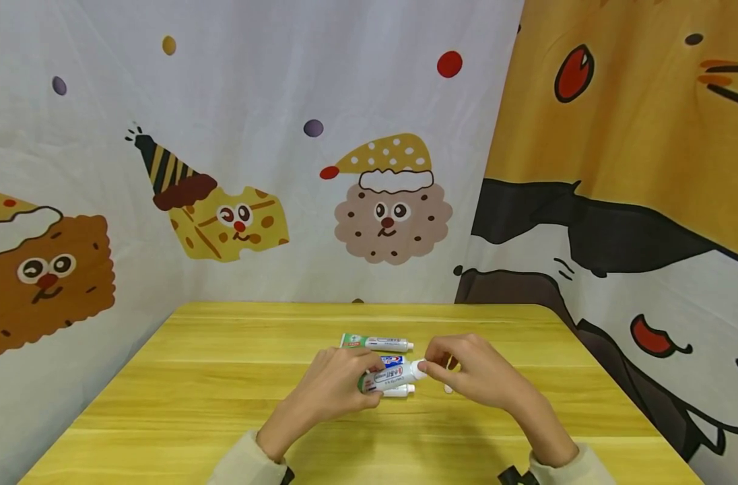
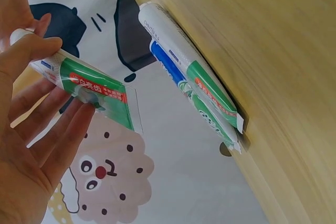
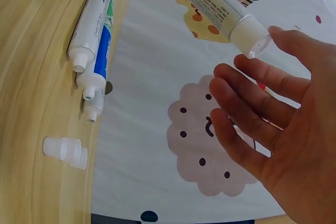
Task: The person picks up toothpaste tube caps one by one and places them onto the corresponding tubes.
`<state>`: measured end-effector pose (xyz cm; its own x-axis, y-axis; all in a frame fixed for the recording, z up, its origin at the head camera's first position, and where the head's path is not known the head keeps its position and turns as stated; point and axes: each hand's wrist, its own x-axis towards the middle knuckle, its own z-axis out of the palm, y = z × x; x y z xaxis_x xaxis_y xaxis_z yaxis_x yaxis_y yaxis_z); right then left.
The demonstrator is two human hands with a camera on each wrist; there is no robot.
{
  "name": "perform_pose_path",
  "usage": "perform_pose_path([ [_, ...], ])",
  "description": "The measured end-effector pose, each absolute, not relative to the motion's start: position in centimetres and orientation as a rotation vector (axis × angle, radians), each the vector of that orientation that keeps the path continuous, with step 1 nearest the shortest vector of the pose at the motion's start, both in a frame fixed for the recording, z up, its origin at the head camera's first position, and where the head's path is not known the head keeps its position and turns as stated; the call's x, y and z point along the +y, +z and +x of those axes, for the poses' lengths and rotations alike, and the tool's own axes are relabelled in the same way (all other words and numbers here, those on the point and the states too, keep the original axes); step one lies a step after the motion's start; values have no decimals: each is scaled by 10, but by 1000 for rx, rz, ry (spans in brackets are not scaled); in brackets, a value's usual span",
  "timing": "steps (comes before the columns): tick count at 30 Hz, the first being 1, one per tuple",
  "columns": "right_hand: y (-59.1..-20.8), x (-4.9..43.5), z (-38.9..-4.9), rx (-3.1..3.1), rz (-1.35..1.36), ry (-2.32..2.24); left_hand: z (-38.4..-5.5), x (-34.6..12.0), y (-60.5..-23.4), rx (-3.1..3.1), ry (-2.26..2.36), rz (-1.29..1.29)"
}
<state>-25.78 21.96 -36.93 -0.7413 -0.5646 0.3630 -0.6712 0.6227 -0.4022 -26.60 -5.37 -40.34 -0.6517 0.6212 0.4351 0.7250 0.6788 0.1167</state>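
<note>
Left hand (image 1: 339,384) grips one toothpaste tube (image 1: 390,376) around its body, fingers curled under it and thumb laid along the top, as the left wrist view shows. This held tube is white and green with red lettering; it lies roughly level just above the table (image 1: 193,391), crimped end toward the left hand, capped end pointing right.

Cap (image 1: 419,368) on the held tube is white and sits between the two hands. Right hand (image 1: 472,370) meets it from the right: the thumb tip touches the cap's end, while the other fingers are spread and relaxed beside it, curled round nothing in the right wrist view.

Three further tubes (image 3: 92,51) lie flat on the table behind and under the held tube, side by side and touching, nozzles all pointing right. Total tube count is four: one held, three lying. In the right wrist view all three lying tubes show bare nozzles with no caps on.

Loose caps (image 3: 65,151), white, lie on the table just beside the three nozzles. Two are distinguishable, touching each other; whether a third lies behind them cannot be told.

Behind the table hang cartoon-printed cloths (image 1: 284,168).
</note>
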Motion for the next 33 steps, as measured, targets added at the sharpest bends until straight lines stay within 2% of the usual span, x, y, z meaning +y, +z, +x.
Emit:
perform_pose_path([
  [5,-370,219,-257,-2640,980,818,-266,-53,-404,-2517,-397,-1059],
  [13,-372,220,-257,-2484,1211,868,-266,-54,-404,-2523,-401,-1047],
  [33,-372,218,-258,-2613,1023,766,-267,-53,-405,-2485,-396,-1059],
])
